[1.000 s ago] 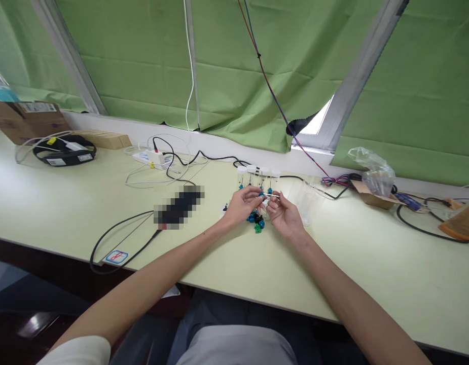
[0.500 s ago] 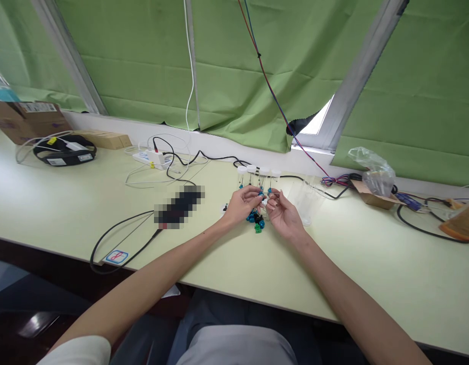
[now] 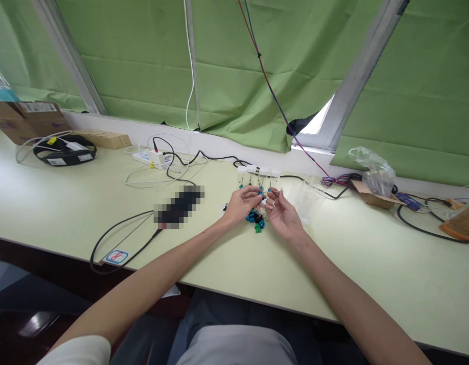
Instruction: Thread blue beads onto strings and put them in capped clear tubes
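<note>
My left hand point(image 3: 241, 204) pinches a small blue part point(image 3: 261, 192) between thumb and fingertips. From it a thin, pin-like piece point(image 3: 271, 191) reaches toward my right hand point(image 3: 283, 215), whose thumb and forefinger are closed on its far end. Below the hands lies a pile of small blue and black parts point(image 3: 253, 217), with a green part point(image 3: 257, 228) at its near side. Behind the fingers stand several clear tubes with white caps point(image 3: 263, 172), with small blue pieces and dark thin stems in or by them. A white round lid point(image 3: 223, 208) is partly hidden by my left hand.
A pixelated dark device point(image 3: 179, 207) with a black cable lies left of my hands. Further back is a white power strip point(image 3: 152, 158) with cables. Clear plastic point(image 3: 300, 203) lies to the right, near a small cardboard box point(image 3: 374, 195) holding a plastic bag.
My right fingers have shifted slightly, and the thin piece between the hands shows more clearly. My left hand stays almost in place.
</note>
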Demonstrator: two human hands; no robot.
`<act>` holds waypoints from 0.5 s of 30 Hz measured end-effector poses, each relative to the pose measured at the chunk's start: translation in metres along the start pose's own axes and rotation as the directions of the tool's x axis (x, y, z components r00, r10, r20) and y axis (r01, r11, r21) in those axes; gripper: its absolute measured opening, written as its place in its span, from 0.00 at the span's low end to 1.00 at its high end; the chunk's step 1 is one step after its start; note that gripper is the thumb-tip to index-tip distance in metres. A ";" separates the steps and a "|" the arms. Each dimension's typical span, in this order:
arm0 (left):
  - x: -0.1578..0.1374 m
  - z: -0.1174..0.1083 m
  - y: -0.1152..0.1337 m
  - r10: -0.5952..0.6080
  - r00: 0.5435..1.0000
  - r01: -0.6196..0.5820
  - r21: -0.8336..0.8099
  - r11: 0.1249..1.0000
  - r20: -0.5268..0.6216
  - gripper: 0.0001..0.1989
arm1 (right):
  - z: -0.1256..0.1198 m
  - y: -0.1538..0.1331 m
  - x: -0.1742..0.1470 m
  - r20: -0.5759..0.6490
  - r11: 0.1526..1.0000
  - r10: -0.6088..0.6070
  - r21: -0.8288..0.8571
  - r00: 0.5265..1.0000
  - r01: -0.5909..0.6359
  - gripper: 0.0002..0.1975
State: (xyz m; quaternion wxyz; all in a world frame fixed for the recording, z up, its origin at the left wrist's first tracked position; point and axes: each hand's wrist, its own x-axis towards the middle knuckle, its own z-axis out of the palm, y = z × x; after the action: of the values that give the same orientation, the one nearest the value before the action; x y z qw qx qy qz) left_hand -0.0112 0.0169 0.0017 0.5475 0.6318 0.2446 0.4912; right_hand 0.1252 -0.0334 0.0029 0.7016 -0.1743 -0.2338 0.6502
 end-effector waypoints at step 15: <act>0.000 0.001 0.000 -0.009 1.000 0.009 0.003 1.000 -0.007 0.20 | -0.001 0.001 0.000 0.015 1.000 0.000 -0.015 1.000 0.000 0.06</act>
State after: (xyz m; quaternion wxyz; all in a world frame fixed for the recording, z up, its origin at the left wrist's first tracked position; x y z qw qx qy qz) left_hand -0.0108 0.0163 0.0019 0.5478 0.6297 0.2503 0.4907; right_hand 0.1247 -0.0334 0.0011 0.6985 -0.1745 -0.2439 0.6497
